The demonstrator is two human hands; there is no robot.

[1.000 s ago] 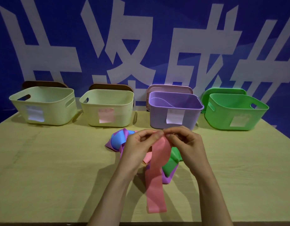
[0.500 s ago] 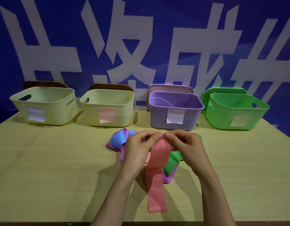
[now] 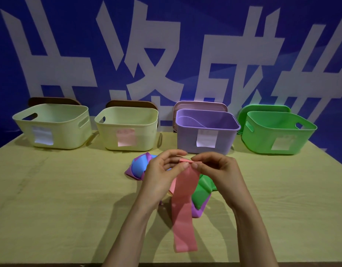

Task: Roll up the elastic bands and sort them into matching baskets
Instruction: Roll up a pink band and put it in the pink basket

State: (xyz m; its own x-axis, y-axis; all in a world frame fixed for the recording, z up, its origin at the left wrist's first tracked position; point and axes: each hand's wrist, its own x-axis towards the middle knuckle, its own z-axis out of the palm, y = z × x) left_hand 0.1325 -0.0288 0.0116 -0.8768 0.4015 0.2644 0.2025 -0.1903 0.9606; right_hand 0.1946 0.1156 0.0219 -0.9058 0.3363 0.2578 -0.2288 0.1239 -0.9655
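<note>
Rolling of the pink elastic band (image 3: 183, 214) is just starting, left hand (image 3: 162, 176) and right hand (image 3: 218, 170) pinching its folded top edge above the table (image 3: 60, 209), tail hanging; next, tight even turns.

Pink band (image 3: 183, 214): top edge folded over, pinched between your left hand (image 3: 160, 174) and right hand (image 3: 222, 170); rest trails flat toward near table edge. Blue band (image 3: 139, 165), purple band (image 3: 133, 174), green band (image 3: 201, 191): tangled heap beneath. Far row, left to right: cream basket (image 3: 56, 130), second cream basket (image 3: 127, 122), purple basket (image 3: 187, 139), green basket (image 3: 262, 137), all upright.
</note>
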